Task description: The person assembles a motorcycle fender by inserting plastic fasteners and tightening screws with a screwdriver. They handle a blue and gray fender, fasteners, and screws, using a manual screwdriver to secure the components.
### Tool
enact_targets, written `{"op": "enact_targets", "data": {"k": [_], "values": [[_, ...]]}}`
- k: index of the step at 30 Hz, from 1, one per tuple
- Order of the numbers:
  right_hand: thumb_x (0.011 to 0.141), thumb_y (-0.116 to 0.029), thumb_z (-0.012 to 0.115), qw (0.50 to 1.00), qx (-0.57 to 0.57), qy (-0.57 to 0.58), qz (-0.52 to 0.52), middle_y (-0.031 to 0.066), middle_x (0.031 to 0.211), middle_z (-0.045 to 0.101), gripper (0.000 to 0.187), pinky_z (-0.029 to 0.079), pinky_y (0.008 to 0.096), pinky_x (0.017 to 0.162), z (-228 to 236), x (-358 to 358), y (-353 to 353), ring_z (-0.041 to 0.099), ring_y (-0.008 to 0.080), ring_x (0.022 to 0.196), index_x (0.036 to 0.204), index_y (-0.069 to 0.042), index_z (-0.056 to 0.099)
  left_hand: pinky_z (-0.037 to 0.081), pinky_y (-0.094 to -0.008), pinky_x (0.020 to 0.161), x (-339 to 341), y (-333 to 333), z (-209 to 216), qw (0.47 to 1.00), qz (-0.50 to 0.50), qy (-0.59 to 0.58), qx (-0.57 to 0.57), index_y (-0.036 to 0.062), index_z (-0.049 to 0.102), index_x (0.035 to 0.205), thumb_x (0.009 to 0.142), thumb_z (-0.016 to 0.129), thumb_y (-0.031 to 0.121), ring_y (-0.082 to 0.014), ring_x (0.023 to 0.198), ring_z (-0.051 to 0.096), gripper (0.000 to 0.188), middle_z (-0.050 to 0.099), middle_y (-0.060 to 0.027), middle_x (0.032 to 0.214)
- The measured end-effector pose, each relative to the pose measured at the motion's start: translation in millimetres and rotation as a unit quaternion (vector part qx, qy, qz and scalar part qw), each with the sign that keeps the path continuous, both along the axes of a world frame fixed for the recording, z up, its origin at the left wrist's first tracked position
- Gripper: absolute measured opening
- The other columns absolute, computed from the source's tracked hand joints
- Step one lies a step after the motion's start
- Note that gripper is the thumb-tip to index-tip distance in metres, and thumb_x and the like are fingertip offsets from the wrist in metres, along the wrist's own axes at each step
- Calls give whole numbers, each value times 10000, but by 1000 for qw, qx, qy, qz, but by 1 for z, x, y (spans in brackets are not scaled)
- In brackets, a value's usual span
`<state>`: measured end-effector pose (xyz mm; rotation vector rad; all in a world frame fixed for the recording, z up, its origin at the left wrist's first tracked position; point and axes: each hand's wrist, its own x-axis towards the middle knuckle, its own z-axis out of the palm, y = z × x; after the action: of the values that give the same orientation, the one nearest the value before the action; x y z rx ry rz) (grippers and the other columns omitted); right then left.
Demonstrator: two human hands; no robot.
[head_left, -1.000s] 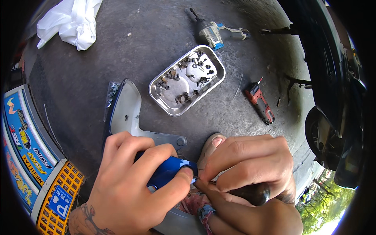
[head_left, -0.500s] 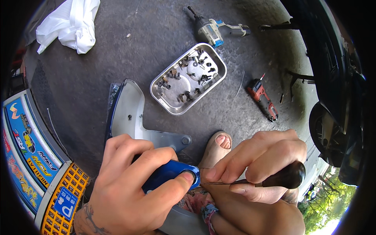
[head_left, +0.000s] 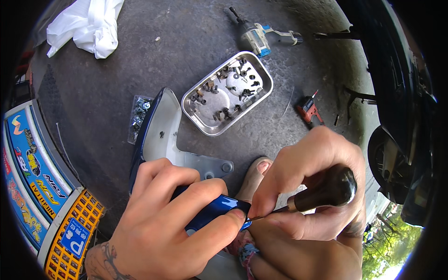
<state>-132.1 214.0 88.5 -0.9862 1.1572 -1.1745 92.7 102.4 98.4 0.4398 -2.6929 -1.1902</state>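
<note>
A curved panel (head_left: 215, 211), glossy blue outside and pale grey inside, rests across my lap. My left hand (head_left: 172, 228) is wrapped over its narrow blue end, thumb pressed near the tip. In my right hand (head_left: 311, 161) is an awl with a dark bulb-shaped handle (head_left: 326, 190). Its thin shaft runs between my fingertips toward the panel's end. The point reaches the blue edge beside my left thumb; whether it enters a hole there is hidden. The grey inner side (head_left: 161, 133) and a bracket with a round hole (head_left: 219, 167) extend beyond my left hand.
A metal tray (head_left: 228, 95) of bolts and small fasteners lies ahead. Near it are a clear box of hardware (head_left: 138, 116), a grey-blue power tool (head_left: 256, 39) and a red-black driver (head_left: 309, 111). A white bag (head_left: 88, 28) lies far left; a dark vehicle (head_left: 392, 93) stands right.
The awl has tilted, its handle rising, and my right hand has turned and lifted with it. The panel's end has turned slightly, and its blue tip has shifted right.
</note>
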Motion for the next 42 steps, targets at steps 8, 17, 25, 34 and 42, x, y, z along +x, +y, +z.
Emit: {"op": "enact_targets", "data": {"k": [8,17,25,34,42], "values": [[714,190,859,982,45,-157,-95,191,843,716,631,672,342,693,-6,9,-12,802,280,806,1192,45,474,485,-449,740,-3,-1,1,999,14,5,32,142,763,941,692,916,163,-293,842,656,293,742,-60,995],[754,194,854,997,-8,13,82,231,856,724,625,675,387,755,0,-12,-18,812,339,847,1156,-10,421,498,-435,759,-1,-3,0,998,28,13,52,131,755,950,670,919,134,-284,839,660,324,755,-54,974],[875,141,816,999,-13,-2,49,275,891,737,617,664,486,916,-4,-4,6,809,404,898,1186,-51,319,502,-433,764,0,-6,-1,998,24,8,60,120,757,929,635,907,77,-285,841,662,333,758,-59,962],[889,140,802,999,-26,17,-9,280,903,734,604,675,499,855,-10,6,21,803,408,879,1182,-28,302,504,-437,771,-1,-5,-3,998,18,2,58,110,750,926,617,879,29,-289,830,662,345,756,-64,953],[868,145,814,995,-35,71,-58,274,873,733,580,675,476,824,-8,16,23,802,392,834,1153,-6,332,510,-431,782,-2,-7,-5,997,21,-19,68,100,740,911,592,838,-5,-292,817,652,350,753,-75,941]]}}
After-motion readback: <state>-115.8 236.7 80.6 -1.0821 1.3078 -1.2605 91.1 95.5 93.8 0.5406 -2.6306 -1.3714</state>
